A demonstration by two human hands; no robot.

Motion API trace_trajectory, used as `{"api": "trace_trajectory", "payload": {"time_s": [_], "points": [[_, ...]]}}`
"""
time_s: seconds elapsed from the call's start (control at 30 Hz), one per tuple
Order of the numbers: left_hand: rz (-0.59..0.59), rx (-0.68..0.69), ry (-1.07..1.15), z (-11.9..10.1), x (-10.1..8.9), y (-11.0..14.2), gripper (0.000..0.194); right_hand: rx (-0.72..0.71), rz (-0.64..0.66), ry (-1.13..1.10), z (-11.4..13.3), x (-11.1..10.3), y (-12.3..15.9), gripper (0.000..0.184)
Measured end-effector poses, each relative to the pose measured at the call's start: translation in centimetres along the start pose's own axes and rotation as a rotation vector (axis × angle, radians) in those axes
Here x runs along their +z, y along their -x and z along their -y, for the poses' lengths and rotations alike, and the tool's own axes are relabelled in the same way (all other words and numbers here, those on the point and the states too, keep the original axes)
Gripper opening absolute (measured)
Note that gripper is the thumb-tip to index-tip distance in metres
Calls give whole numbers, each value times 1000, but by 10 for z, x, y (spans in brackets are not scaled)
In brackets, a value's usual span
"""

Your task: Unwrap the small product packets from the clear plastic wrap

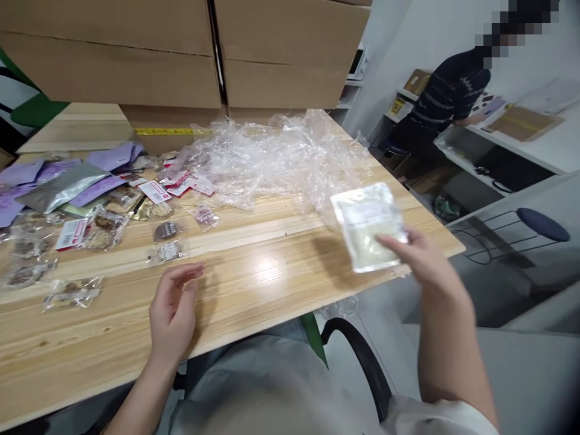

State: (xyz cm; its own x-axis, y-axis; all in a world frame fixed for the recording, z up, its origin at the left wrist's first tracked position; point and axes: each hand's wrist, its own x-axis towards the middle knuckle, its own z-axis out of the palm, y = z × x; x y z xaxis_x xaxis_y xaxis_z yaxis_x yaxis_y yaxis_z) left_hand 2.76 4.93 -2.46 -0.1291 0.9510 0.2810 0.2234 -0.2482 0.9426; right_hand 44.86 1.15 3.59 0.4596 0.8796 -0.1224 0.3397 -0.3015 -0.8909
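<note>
Pinching a silvery pouch (368, 220) over the wooden table's (254, 254) right end, the right hand (421, 257) reaches forward, thumb on top; the left hand (174, 305) curls loosely, fingers parted, empty.

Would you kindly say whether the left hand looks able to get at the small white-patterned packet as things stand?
Probably yes: the left hand looks empty and loosely curled, and the white-patterned packet lies just beyond it with no other packet in between.
</note>
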Motion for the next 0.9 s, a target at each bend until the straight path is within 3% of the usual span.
{"api": "trace_trajectory", "payload": {"time_s": [0.07,0.17,0.27,0.5,0.67,0.77,0.9], "points": [[1,-29,-1,1,0,-1,17,194,-63,-67,-24,-43,-8,40],[-5,-51,-21,3,0,-2,17,282,-118,-40,-54,-68,-16,37],[1,-45,-46,6,-2,-2,18,287,-92,50,-61,-59,-17,39],[30,2,-122,5,-5,2,14,171,40,214,-40,-33,-13,54],[27,37,-187,3,-6,1,13,236,25,64,-52,-57,-16,42],[26,24,-234,3,-6,2,13,315,-101,-82,-49,-90,-47,28],[-37,2,-305,10,1,5,15,111,-276,-101,-5,-116,-140,14]]}}
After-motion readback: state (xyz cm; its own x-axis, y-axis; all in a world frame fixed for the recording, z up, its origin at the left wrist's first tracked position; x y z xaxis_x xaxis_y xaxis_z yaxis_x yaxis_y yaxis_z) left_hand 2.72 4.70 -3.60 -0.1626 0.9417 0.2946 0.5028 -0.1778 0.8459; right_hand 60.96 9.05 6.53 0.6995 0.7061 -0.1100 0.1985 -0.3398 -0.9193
